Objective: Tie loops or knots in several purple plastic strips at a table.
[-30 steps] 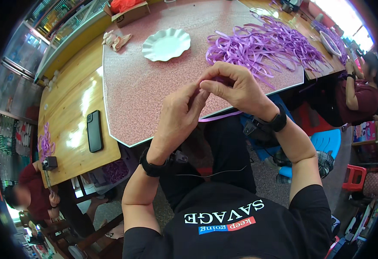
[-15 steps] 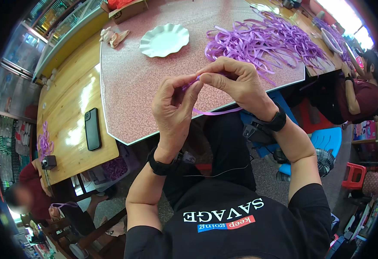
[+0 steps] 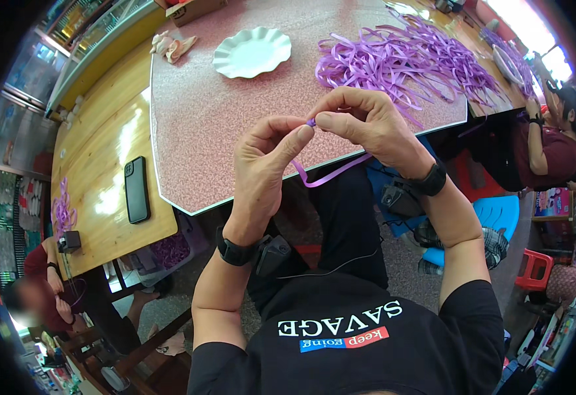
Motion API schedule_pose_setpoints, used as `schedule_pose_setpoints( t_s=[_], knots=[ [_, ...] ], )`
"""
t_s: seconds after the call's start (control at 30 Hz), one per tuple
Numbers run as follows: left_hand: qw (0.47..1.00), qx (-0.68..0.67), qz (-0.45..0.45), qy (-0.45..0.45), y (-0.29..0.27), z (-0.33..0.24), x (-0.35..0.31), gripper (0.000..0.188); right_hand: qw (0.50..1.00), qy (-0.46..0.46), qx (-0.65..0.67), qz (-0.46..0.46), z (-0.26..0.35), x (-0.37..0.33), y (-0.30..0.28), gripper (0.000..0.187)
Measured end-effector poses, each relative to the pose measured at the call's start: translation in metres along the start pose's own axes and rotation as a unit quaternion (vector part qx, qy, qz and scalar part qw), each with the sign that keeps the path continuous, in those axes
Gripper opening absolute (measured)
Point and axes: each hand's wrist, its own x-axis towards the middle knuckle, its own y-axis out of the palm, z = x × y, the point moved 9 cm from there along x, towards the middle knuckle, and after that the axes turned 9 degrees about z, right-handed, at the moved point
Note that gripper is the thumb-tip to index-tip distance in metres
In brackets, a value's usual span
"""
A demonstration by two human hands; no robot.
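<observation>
I have a purple ribbon strip (image 3: 330,175) pinched between both hands, just above the near edge of the speckled pink table (image 3: 209,125). My left hand (image 3: 261,164) grips one end between thumb and forefinger; my right hand (image 3: 367,125) closes on the same small fold from the other side, fingertips almost touching. The loose tail loops down below my hands and lies against the table's rim.

I judge this to be the folding or knotting step: the strip is bunched into a tiny loop at the pinch, too small for me to tell whether it is crossed over or only doubled. The next move calls for a steady pinch on one side while the other fingers work the tail, without letting the fold slip.

Farther out on the table, a big heap of purple ribbon strips (image 3: 406,62) lies beyond my right hand, well apart. A white scalloped plate (image 3: 251,52) sits to the left of the heap, with a crumpled pinkish cloth (image 3: 173,45) near it. A dark phone (image 3: 136,189) rests on the wooden table (image 3: 97,158) alongside. Another person (image 3: 551,148) sits at the far right.
</observation>
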Motion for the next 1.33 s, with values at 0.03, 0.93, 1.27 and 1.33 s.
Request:
schedule_pose_setpoints(
  t_s=[0.03,0.93,1.27,1.33],
  knots=[
    [1.0,-0.001,0.0,0.0,0.0,0.0,0.0,0.017,1.0,0.008,-0.013,0.004,0.0,0.001,0.0,0.019],
    [0.999,0.043,0.015,0.022,0.006,-0.007,-0.002,0.018,0.952,0.081,0.293,-0.04,-0.035,-0.011,0.006,0.025],
    [0.999,0.028,0.024,0.013,0.005,-0.004,0.004,0.017,0.983,0.072,0.166,-0.021,-0.031,-0.011,0.002,0.023],
    [0.999,0.028,0.042,-0.012,0.003,0.0,0.004,0.019,0.998,0.015,0.048,-0.026,-0.017,-0.01,-0.002,0.023]
  ],
)
